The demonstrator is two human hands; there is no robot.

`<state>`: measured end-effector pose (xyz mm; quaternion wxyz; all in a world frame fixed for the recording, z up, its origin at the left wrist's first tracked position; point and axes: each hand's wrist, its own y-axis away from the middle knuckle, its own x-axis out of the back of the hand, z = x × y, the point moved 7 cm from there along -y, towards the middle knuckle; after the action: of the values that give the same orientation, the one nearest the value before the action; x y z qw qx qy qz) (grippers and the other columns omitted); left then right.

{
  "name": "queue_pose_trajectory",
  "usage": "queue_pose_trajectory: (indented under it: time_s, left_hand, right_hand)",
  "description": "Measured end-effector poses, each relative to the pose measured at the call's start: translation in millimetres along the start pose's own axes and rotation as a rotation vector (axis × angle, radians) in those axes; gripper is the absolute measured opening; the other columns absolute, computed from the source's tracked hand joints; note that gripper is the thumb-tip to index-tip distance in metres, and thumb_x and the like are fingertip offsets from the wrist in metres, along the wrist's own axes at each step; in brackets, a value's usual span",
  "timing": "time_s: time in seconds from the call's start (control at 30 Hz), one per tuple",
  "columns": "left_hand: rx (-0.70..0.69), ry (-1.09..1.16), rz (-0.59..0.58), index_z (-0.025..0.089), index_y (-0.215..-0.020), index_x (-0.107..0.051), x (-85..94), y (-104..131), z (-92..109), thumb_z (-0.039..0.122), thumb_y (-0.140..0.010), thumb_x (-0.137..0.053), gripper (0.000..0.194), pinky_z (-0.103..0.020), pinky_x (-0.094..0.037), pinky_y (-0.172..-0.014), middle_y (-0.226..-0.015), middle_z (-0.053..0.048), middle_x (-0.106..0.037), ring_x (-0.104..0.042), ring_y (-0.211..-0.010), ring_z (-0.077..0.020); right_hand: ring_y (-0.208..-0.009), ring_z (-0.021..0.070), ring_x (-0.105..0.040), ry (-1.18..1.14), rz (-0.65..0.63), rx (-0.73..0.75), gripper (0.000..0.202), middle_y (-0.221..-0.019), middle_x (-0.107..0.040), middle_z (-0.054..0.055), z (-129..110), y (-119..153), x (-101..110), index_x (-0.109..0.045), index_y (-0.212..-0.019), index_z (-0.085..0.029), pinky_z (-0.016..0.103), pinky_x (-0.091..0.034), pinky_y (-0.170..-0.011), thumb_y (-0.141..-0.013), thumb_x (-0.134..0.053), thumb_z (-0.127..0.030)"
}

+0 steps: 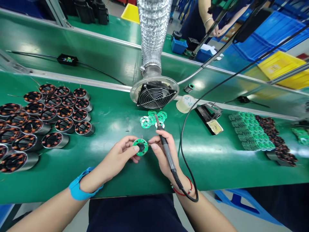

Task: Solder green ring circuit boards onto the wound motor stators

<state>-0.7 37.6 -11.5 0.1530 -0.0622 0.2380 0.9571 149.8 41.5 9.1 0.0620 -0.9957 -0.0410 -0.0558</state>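
Note:
Near the front middle of the bench, my left hand (124, 150) grips a motor stator with a ring-shaped green circuit board (144, 149) on its top. The thumb lies over the dark centre of the ring, and the fingers wrap the far side and underneath. A soldering iron (166, 149) is in my right hand (166, 154), its tip pointing up and away from me, apart from the board. The right thumb and fingertips are close to the ring's right edge; whether they touch it I cannot tell. Beyond both hands lies a loose pile of ring circuit boards (152, 118).
Rows of wound stators (58, 140) stand at left. A fan (154, 96) on a foil duct (155, 29) hangs ahead. To the right are a soldering iron stand (209, 114), stacked green boards (251, 132) and more stators (277, 141). The iron's cable (182, 141) loops beside my right arm.

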Motion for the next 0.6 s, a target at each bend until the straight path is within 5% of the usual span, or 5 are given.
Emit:
queue_pose_trajectory:
  time_s: [0.17,0.33,0.5,0.6]
  left_hand:
    - [0.063,0.107,-0.101,0.016,-0.105,-0.066,-6.0,2,0,0.037,-0.082,-0.064,0.032,-0.033,-0.053,-0.078,-0.095,-0.004,-0.067,-0.063,-0.084,-0.0179]
    - [0.071,0.073,-0.134,0.015,-0.103,-0.067,-6.6,-1,-4,0.04,-0.084,-0.059,0.032,-0.031,-0.051,-0.073,-0.093,-0.005,-0.065,-0.059,-0.082,-0.0176]
    - [-0.184,-0.39,0.125,0.014,-0.105,-0.066,2.8,5,12,0.027,-0.077,-0.057,0.032,-0.034,-0.05,-0.079,-0.095,-0.008,-0.065,-0.059,-0.086,-0.0201]
    - [-0.443,-0.848,0.187,0.013,-0.106,-0.068,-3.1,6,22,0.03,-0.072,-0.065,0.038,-0.036,-0.052,-0.077,-0.092,-0.011,-0.063,-0.059,-0.085,-0.0244]
  right_hand:
    - [-0.111,0.019,-0.066,0.116,-0.18,0.16,0.035,-0.122,-0.068,0.007,-19,-2,-8,-0.045,-0.127,-0.029,0.038,-0.054,-0.094,-0.095,-0.055,-0.021]
    - [-0.09,0.019,-0.073,0.276,-0.165,0.248,0.03,-0.097,-0.074,0.003,-29,-3,-9,-0.053,-0.121,-0.029,0.037,-0.058,-0.084,-0.093,-0.058,-0.019]
    - [-0.063,0.018,-0.07,0.482,-0.091,0.431,0.018,-0.077,-0.073,0.002,-38,2,-6,-0.064,-0.105,-0.028,0.028,-0.058,-0.061,-0.09,-0.057,-0.02]
    - [-0.055,0.018,-0.069,0.503,-0.085,0.366,0.019,-0.073,-0.073,0.0,-11,-8,0,-0.068,-0.102,-0.029,0.024,-0.054,-0.049,-0.083,-0.066,-0.031]
